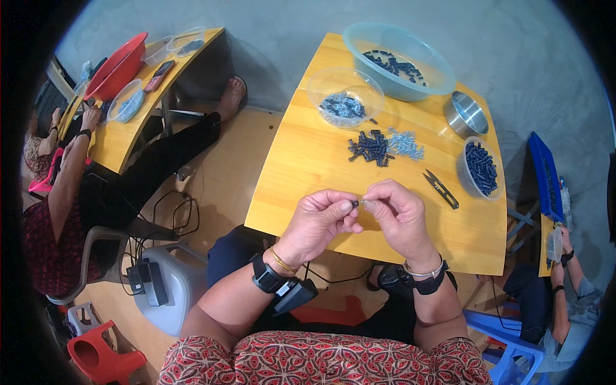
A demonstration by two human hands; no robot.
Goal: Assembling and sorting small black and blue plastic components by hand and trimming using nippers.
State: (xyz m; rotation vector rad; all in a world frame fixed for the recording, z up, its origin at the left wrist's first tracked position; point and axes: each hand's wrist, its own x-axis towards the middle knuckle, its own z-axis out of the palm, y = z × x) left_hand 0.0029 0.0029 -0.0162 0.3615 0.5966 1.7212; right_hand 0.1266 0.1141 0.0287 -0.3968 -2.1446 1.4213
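Over the near edge of the yellow wooden table (pixel 282 192), my two hands meet fingertip to fingertip. My left hand (pixel 324 215) pinches a small black cylindrical plastic part (pixel 354 204). Opposite it, my right hand (pixel 399 215) pinches a tiny pale piece (pixel 364 202) against or close to the black part's end; its exact kind is too small to make out. Beyond my hands lie a pile of black plastic parts (pixel 371 148) and, touching it on the right, a heap of small silvery pieces (pixel 405 145). Black thread snips (pixel 441 189) rest right of my right hand.
At the back stands a large pale-blue basin (pixel 443 77) with black parts inside. Around the piles are a clear plastic bowl (pixel 314 96), a steel bowl (pixel 457 122) and a tub of black parts (pixel 481 170). People work at tables left and right. Cables and stools are on the floor.
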